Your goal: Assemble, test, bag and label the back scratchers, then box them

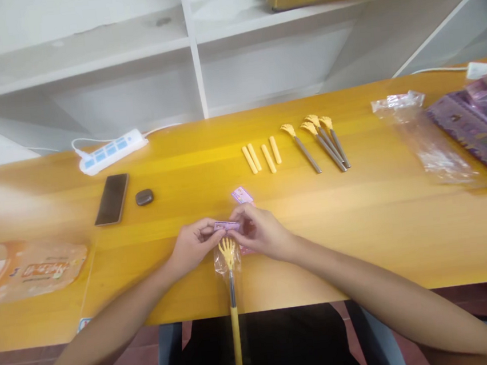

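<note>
My left hand (pixel 191 245) and my right hand (pixel 266 235) meet at the table's front edge. Both are closed on a small purple header card (pixel 227 226), pinching its two ends between thumbs and fingers. Just below the card hangs a back scratcher (pixel 236 335) with a yellow hand-shaped head, a metal rod and a yellow handle. It is inside a clear plastic bag (pixel 219 263), and its handle sticks out past the table edge over my lap. Another purple card (pixel 242 194) lies behind my right hand, which partly hides pink-purple pieces beneath it.
Several yellow handle tubes (pixel 268 159) and several scratcher heads on metal rods (pixel 307 152) lie further back. On the right are clear bags (pixel 433 141) and a purple package (pixel 473 131). A phone (pixel 112 200), black case (pixel 144 197), power strip (pixel 113 152) and orange package (pixel 40 269) lie left.
</note>
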### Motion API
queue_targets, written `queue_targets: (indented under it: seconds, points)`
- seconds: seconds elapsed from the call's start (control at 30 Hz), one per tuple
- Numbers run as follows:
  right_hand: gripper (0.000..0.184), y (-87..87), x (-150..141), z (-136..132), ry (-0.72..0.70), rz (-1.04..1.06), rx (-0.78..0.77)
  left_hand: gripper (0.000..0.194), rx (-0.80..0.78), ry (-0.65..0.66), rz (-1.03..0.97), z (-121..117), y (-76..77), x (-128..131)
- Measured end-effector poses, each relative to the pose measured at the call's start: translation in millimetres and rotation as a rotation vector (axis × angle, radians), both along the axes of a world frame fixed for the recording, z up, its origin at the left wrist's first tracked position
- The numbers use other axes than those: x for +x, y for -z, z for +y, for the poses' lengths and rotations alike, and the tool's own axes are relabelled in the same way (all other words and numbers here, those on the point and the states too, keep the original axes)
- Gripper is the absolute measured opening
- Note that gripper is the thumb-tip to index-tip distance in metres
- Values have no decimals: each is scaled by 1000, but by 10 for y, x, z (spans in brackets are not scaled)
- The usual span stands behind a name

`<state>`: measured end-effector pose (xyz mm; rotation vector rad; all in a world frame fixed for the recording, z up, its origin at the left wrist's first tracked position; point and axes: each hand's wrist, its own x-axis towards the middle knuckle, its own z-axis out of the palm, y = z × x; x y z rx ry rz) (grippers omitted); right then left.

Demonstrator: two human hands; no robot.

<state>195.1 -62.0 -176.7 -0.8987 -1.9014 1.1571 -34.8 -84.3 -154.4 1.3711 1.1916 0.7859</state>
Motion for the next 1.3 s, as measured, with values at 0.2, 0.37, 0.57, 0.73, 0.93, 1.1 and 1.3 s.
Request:
queue_targets:
  seconds: [0.2, 0.37, 0.57, 0.73, 0.93, 1.1, 1.3]
  points:
    - [33, -86, 61, 0, -118, 58, -135, 33, -51, 13, -86, 21, -29, -20]
    - [46, -367, 66, -55, -269, 81, -432, 32, 49, -127, -116, -2, -86, -22]
    - [60, -480, -47, -475, -247, 93, -824, 39, -3, -112, -114, 7, -157, -60]
    - [49, -379, -86, -880, -295, 128, -915, 37, 17, -146, -112, 20, -102, -118]
    - [49, -213, -190, -1143, -219, 146, -870, 40, 6, -112, -148, 31, -27, -179]
    - [58, -193, -179, -1216, -146, 161, -949, 43, -1, -53, -81, 15, -92, -154]
    - [36, -207, -176, -1204, -149, 137, -947, 43, -23, -40, -148, 17, -99, -102]
